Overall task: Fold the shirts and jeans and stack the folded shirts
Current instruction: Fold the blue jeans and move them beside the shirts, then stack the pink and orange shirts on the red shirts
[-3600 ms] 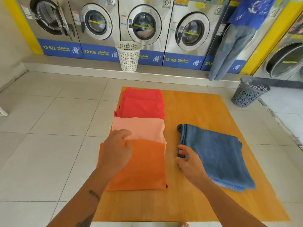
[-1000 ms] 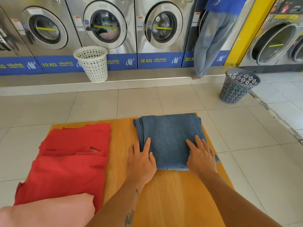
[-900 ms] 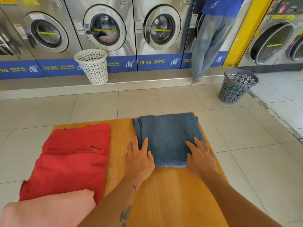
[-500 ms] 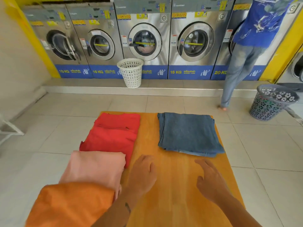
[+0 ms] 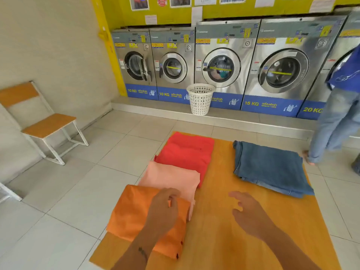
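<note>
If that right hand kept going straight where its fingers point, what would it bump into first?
Probably the pink shirt. The right hand hovers open over the bare orange mat, fingers aimed up-left toward the shirts. Its height above the mat is unclear, so it might pass over.

Surface: a flat orange-brown wooden board (image 5: 224, 227) lying on the pale tiled floor (image 5: 64, 193).
Shirts: a folded orange cotton shirt (image 5: 134, 215) at 7 o'clock, a folded pale pink shirt (image 5: 171, 178) just beyond it and overlapped by it, and a folded red shirt (image 5: 187, 152) at 12 o'clock.
Jeans: folded blue denim jeans (image 5: 268, 168) at 2 o'clock, apart from the shirts.
Left hand (image 5: 163, 209): resting on the orange shirt's far edge, fingers (image 5: 172, 192) curled.
Right hand (image 5: 251, 213): spread above bare board, touching no garment.
Background: steel front-loading washing machines (image 5: 220, 63), a white perforated plastic basket (image 5: 200, 98), a wooden-seated chair (image 5: 44, 123) at 9 o'clock, and a person in a blue shirt (image 5: 339, 106) at 3 o'clock.
</note>
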A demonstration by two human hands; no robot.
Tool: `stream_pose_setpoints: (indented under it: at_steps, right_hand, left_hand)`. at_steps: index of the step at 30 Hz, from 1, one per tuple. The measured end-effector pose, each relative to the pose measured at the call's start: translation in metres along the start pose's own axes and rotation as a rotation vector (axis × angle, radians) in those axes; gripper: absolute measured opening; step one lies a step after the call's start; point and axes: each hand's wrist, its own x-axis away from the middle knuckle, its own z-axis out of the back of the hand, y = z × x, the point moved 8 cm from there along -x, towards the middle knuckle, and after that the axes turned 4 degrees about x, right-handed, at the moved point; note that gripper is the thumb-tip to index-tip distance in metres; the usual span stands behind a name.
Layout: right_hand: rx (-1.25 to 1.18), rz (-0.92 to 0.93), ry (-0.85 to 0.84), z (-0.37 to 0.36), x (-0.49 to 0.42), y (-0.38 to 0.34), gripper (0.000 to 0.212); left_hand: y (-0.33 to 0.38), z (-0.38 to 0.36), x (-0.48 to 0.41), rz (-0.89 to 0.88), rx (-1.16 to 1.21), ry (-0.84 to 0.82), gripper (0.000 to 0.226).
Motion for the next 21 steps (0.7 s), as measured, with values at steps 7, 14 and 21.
stream_pose_setpoints:
  at_steps: [7,14,21]
  right_hand:
    - [-0.143,-0.169,0.059,-0.060,-0.001,-0.045,0.047]
    - [-0.391,-0.445,0.055,-0.138,0.020,-0.081,0.074]
    - [-0.374,-0.561,0.152,-0.183,0.038,-0.091,0.089]
  left_hand:
    - [-0.064,0.065,-0.023,-0.040,-0.056,-0.045,0.030]
    - [-0.140,0.120,-0.041,0.153,-0.241,-0.085,0.053]
    - [-0.169,0.095,-0.019,0.216,-0.096,-0.331,0.068]
